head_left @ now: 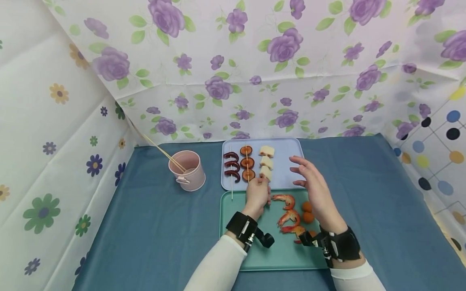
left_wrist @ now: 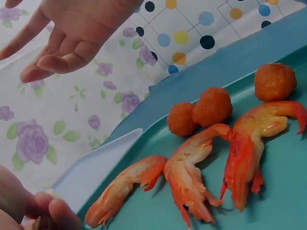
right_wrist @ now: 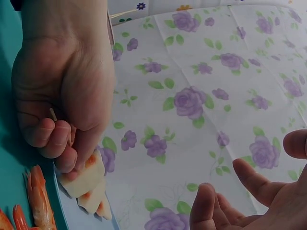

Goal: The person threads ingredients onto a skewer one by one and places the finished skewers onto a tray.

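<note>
**Skewer work over two trays on a blue-covered counter**

The counter (head_left: 153, 226) is spread with a plain blue cloth and closed in on three sides by hanging sheets: purple roses on white across the far side, mixed daisies on the left, coloured dots joined by thin lines on the right. No brand, label or legible writing shows anywhere.

Two trays sit end to end at the middle. The pale blue tray (head_left: 291, 147) is the farther one; it carries a skewer of dark curled pieces (head_left: 231, 165) on its left, a skewer of round brown slices (head_left: 247, 163) beside it, and the skewer of white cubes (head_left: 266, 162) to the right of those. The green tray (head_left: 233, 250) is nearer and holds three shrimp (head_left: 289, 216) and orange balls (head_left: 308, 212) just right of them. A pink cup (head_left: 187, 169) with bare sticks leaning out stands on the cloth left of the blue tray.

The left hand (head_left: 257, 194) hangs over the seam between the trays, its fingers (right_wrist: 53, 139) curled tight round the near end of the white-cube skewer, the stick tip poking out above the knuckles in the right wrist view. The right hand (head_left: 314, 182) hovers just right of it above the blue tray's near right corner, fingers (left_wrist: 62, 60) loosely spread and holding nothing. Both wrists wear black camera straps over white sleeves.
</note>
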The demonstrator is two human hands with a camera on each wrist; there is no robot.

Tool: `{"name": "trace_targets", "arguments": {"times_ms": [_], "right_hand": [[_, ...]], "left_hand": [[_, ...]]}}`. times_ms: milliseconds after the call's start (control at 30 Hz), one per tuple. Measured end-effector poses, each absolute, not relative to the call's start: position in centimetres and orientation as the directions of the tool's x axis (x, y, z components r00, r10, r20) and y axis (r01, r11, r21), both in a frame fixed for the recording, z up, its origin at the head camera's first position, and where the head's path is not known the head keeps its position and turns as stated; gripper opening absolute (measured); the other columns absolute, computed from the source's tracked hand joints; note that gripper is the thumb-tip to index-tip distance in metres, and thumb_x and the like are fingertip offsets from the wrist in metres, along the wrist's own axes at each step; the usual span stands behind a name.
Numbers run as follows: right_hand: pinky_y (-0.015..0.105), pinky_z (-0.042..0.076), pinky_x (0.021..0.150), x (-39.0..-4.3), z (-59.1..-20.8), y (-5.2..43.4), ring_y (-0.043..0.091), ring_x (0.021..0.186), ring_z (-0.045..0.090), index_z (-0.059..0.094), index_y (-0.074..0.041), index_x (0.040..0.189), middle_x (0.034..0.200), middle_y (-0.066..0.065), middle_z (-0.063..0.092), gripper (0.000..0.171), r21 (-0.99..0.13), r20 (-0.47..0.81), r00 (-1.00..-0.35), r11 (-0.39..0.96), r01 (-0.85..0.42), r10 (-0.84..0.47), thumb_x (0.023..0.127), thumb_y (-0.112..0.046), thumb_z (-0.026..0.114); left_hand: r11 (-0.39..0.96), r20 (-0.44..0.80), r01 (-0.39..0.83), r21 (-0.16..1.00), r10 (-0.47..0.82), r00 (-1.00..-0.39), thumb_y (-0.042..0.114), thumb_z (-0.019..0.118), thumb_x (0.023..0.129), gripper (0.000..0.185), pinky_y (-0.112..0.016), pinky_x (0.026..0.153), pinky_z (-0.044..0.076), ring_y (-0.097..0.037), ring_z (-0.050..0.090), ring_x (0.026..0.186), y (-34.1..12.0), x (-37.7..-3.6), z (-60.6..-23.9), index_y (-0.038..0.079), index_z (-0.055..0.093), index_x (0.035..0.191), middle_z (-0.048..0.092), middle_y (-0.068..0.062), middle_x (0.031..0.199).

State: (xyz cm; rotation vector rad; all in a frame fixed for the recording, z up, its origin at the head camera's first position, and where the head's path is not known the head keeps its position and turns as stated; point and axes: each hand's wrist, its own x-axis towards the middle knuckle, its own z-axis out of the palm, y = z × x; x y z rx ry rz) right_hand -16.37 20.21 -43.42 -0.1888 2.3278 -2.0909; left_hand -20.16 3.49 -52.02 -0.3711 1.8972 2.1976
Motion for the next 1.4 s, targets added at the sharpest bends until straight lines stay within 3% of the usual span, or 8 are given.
{"name": "trace_targets", "arguments": {"times_ms": [267, 633, 867, 1033, 1233, 1400], "right_hand": [[0.035, 0.043, 0.104, -16.3, -43.4, 20.3, 0.025, 0.141, 0.046, 0.048, -0.013, 0.160, 0.168, 0.002, 0.037, 0.055, -0.990, 0.070, -0.992, 0.113, -0.081, -0.102, 0.117, -0.047, 0.039], [0.034, 0.045, 0.102, -16.3, -43.3, 20.3, 0.024, 0.137, 0.048, 0.048, -0.013, 0.160, 0.167, 0.003, 0.038, 0.056, -0.992, 0.050, -0.993, 0.113, -0.063, -0.110, 0.117, -0.048, 0.039], [0.031, 0.046, 0.100, -16.4, -43.4, 20.3, 0.024, 0.134, 0.051, 0.049, -0.013, 0.159, 0.166, 0.004, 0.039, 0.055, -0.990, 0.060, -0.992, 0.122, -0.073, -0.109, 0.117, -0.047, 0.039], [0.028, 0.047, 0.098, -16.4, -43.5, 20.3, 0.025, 0.133, 0.052, 0.049, -0.012, 0.159, 0.166, 0.005, 0.039, 0.055, -0.989, 0.075, -0.989, 0.121, -0.090, -0.124, 0.117, -0.046, 0.039], [0.028, 0.047, 0.097, -16.4, -43.6, 20.3, 0.024, 0.133, 0.053, 0.050, -0.012, 0.159, 0.166, 0.005, 0.039, 0.053, -0.987, 0.088, -0.987, 0.121, -0.105, -0.138, 0.118, -0.044, 0.039], [0.029, 0.047, 0.097, -16.4, -43.7, 20.3, 0.023, 0.133, 0.053, 0.049, -0.013, 0.159, 0.166, 0.003, 0.040, 0.054, -0.986, 0.084, -0.986, 0.129, -0.103, -0.142, 0.117, -0.045, 0.040]], "left_hand": [[-0.112, -0.323, -0.324, 0.939, 0.030, -0.946, 0.016, 0.047, 0.116, 0.026, -0.027, 0.047, 0.046, -0.009, 0.048, 0.046, 3.5, -20.3, -51.9, -0.003, 0.063, 0.121, 0.063, -0.007, 0.074], [-0.198, -0.345, -0.333, 0.922, -0.027, -0.938, 0.016, 0.038, 0.118, 0.025, -0.027, 0.046, 0.046, -0.010, 0.048, 0.046, 4.3, -20.3, -52.1, -0.002, 0.055, 0.123, 0.065, -0.009, 0.080], [-0.209, -0.368, -0.369, 0.906, 0.046, -0.929, 0.017, 0.044, 0.116, 0.031, -0.026, 0.046, 0.052, -0.009, 0.054, 0.046, 3.8, -20.6, -51.7, -0.005, 0.060, 0.131, 0.078, -0.019, 0.098], [-0.127, -0.339, -0.351, 0.927, 0.108, -0.934, 0.017, 0.051, 0.114, 0.034, -0.027, 0.051, 0.055, -0.010, 0.058, 0.050, 3.1, -20.6, -51.3, -0.006, 0.062, 0.136, 0.078, -0.019, 0.108], [0.054, -0.266, -0.261, 0.964, 0.106, -0.958, 0.007, 0.058, 0.108, 0.040, -0.030, 0.051, 0.055, -0.011, 0.060, 0.050, 2.6, -20.1, -51.0, -0.006, 0.057, 0.146, 0.075, -0.018, 0.091], [0.151, -0.205, -0.192, 0.970, 0.075, -0.976, 0.008, 0.067, 0.105, 0.031, -0.037, 0.053, 0.060, -0.015, 0.067, 0.051, 2.5, -20.3, -51.3, -0.008, 0.066, 0.131, 0.075, -0.016, 0.085]]}}
